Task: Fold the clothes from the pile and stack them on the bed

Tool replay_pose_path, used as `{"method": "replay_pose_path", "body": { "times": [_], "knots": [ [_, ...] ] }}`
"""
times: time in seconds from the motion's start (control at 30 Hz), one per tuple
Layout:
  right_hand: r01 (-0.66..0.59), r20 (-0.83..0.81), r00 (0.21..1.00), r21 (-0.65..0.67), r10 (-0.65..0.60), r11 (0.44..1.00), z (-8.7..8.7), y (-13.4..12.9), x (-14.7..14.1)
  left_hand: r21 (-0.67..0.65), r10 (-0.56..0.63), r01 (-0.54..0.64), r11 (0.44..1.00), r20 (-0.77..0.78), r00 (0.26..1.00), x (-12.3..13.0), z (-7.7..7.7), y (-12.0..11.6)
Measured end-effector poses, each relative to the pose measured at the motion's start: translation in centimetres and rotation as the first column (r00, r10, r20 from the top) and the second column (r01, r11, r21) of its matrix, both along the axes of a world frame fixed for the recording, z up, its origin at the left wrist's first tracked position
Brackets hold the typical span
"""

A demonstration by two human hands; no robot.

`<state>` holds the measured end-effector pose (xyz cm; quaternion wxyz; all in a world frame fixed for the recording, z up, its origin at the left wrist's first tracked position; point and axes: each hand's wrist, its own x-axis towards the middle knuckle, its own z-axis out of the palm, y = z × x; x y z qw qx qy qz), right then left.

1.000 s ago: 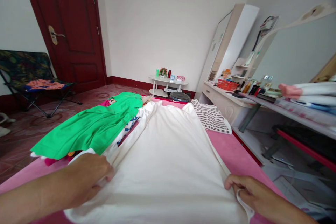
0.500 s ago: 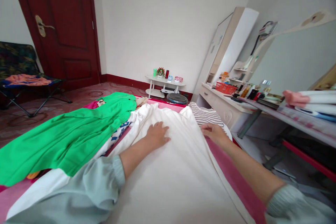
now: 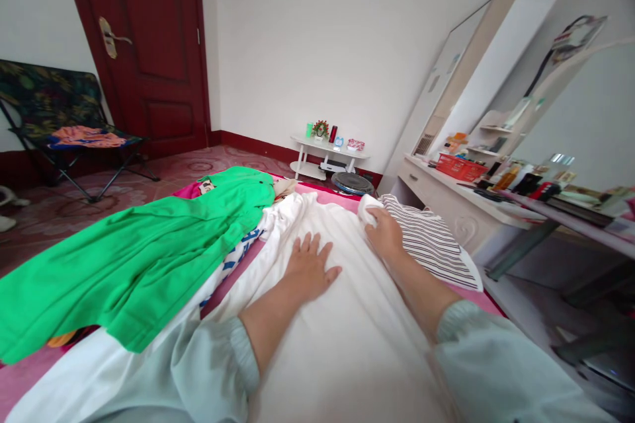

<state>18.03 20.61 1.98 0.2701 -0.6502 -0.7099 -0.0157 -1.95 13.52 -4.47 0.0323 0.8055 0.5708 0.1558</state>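
A long white garment (image 3: 347, 337) lies spread over a pink surface (image 3: 238, 277), its exact kind unclear. My left hand (image 3: 310, 268) rests flat on its upper middle, fingers spread. At the garment's far right corner my right hand (image 3: 384, 232) is closed on a bunched piece of the white cloth, which sticks up past the fingers. Just right of that hand lies a black-and-white striped garment (image 3: 426, 238). To the left, a bright green garment (image 3: 149, 238) lies over other clothes, with a blue-and-white patterned cloth (image 3: 238, 254) showing at its edge.
A folding chair (image 3: 64, 99) with an orange cloth stands left near the red door (image 3: 133, 33). Ahead is a low white table (image 3: 317, 145) with small items, beside a round dark lidded object (image 3: 352, 182). A dresser (image 3: 446, 205) with a red basket (image 3: 459, 167) lines the right side.
My right hand has moved from the garment's right edge up to its far corner and taken hold of the cloth. My left hand stays on the garment, fingers spread wider. The view has turned slightly left.
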Motion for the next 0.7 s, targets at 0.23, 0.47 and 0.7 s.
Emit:
{"method": "replay_pose_path", "body": {
  "times": [0.23,0.47,0.7],
  "knots": [
    [-0.321,0.246,0.916,-0.02,0.316,0.947,-1.7,-4.5,-4.1,0.009,0.058,-0.058,0.998,0.034,0.998,0.2,-0.3,0.4],
    [-0.1,0.27,0.955,-0.095,0.122,0.991,-2.1,-2.6,-4.2,0.031,0.046,-0.047,0.998,0.019,0.999,0.2,0.0,0.1],
    [-0.3,0.376,0.881,-0.022,0.286,0.954,0.6,-3.5,-4.1,0.05,0.045,-0.045,0.998,0.011,0.999,0.2,-0.1,0.2]
  ]
}}
